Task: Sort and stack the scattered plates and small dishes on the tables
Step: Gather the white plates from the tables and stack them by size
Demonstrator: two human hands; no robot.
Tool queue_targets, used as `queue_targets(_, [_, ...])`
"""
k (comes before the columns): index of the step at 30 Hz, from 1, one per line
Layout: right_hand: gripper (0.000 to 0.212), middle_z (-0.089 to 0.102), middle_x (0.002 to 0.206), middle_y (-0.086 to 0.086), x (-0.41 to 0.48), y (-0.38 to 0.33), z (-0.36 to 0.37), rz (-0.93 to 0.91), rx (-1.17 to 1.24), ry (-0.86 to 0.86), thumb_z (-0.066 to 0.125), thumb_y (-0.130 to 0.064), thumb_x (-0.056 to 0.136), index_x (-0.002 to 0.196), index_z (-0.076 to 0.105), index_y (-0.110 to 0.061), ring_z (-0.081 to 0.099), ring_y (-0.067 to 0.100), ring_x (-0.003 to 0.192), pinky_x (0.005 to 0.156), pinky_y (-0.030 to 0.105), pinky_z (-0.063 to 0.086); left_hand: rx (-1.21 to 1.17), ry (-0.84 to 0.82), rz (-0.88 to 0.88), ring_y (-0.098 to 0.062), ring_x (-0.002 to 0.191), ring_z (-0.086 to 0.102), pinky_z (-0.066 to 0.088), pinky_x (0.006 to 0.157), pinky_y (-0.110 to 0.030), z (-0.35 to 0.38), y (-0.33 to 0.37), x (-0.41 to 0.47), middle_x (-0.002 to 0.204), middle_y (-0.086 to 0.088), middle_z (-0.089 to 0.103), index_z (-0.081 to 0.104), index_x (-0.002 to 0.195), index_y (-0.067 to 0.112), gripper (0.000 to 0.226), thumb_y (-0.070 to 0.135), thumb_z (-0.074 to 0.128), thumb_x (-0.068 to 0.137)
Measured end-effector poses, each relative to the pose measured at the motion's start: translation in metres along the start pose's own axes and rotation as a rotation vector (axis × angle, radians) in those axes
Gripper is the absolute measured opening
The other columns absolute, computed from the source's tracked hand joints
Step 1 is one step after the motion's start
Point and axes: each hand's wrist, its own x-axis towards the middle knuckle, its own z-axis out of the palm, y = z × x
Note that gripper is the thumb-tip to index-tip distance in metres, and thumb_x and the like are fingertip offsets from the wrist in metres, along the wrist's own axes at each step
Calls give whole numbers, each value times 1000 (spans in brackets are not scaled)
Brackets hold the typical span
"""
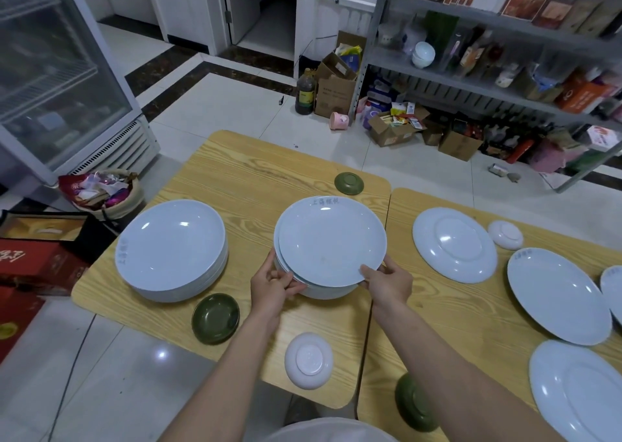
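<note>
Head view: top plate (pixel 331 243) held over the middle stack (pixel 323 293).
On the left table (pixel 235 179), the plate sits slightly right of the rims below it. The left hand (pixel 272 283) and right hand (pixel 387 280) each curl round its near rim. Best to nudge it left until the rims line up, then let go with both hands together.

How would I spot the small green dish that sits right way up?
Find the left wooden table and the stack of white plates at its left side. Just in front sits the upright green dish, hollow showing; the far green dish lies bottom up.
</note>
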Motion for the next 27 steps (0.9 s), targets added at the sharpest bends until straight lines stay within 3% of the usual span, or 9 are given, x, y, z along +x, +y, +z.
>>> queue_targets(3, [51, 72, 99, 13, 7, 3, 2, -32, -113, 48, 75, 9, 75, 120, 70, -14, 70, 21, 88, 82, 43, 61, 22, -4, 3, -21, 81, 72, 61, 76, -34, 0, 0, 1, 78, -6, 48, 38, 150, 23, 72, -13, 57, 91])
queue_targets(5, [47, 72, 92, 9, 11, 5, 4, -42, -187, 65, 78, 5, 74, 115, 73, -17, 65, 15, 78, 90, 38, 57, 38, -7, 9, -20, 79, 72, 61, 78, -36, -1, 0, 1, 78, -6, 47, 38, 150, 23, 71, -13, 56, 91])
queue_targets(8, [52, 64, 75, -2, 13, 8, 5, -21, -214, 64, 80, 3, 72, 119, 71, -18, 58, 8, 68, 78, 22, 49, 54, 3, 10, -18, 76, 70, 61, 73, -32, -1, 1, 1, 79, -6, 44, 37, 150, 22, 71, -14, 55, 91])
queue_targets(12, [50, 58, 70, -3, 14, 9, 5, -2, -245, 60, 81, 4, 69, 114, 74, -19, 56, 9, 64, 74, 21, 47, 65, 8, 12, -15, 73, 65, 61, 70, -29, 1, 2, -1, 76, -5, 41, 37, 150, 21, 71, -16, 54, 91])
queue_targets(15, [46, 63, 74, 0, 14, 7, 2, 18, -255, 34, 81, 4, 70, 109, 74, -18, 61, 12, 71, 77, 21, 50, 82, 7, 17, -17, 77, 65, 61, 70, -29, 2, 5, -3, 76, -4, 42, 38, 149, 21, 72, -16, 54, 90])
queue_targets(19, [36, 73, 95, 6, 13, 2, -7, 76, -215, -26, 78, 2, 75, 108, 73, -13, 69, 21, 92, 92, 36, 55, 104, 15, 34, -20, 78, 67, 59, 66, -25, 6, 12, -9, 77, -7, 47, 42, 146, 24, 69, -15, 54, 90])
queue_targets(22, [37, 70, 95, 3, 9, -4, -19, 69, -237, -108, 75, -6, 83, 119, 67, -8, 67, 18, 86, 82, 34, 57, 178, 53, 107, -19, 68, 61, 57, 64, -24, 10, 20, -17, 75, -8, 50, 65, 115, 32, 54, -13, 55, 88])
queue_targets(23, [38, 70, 97, 2, 7, -6, -24, 50, -263, -141, 74, -9, 85, 122, 65, -7, 67, 17, 87, 80, 33, 57, 253, 82, 153, -19, 68, 60, 56, 64, -25, 12, 22, -20, 76, -8, 53, 68, 111, 30, 48, -11, 55, 89])
queue_targets(27, [52, 67, 115, -1, -6, -20, -55, -138, -501, -283, 75, -22, 87, 135, 59, -12, 62, 15, 105, 95, 33, 51, 711, 107, 413, -17, 87, 61, 47, 81, -27, 29, 26, -39, 98, -1, 64, 64, 129, 13, 35, 8, 56, 95])
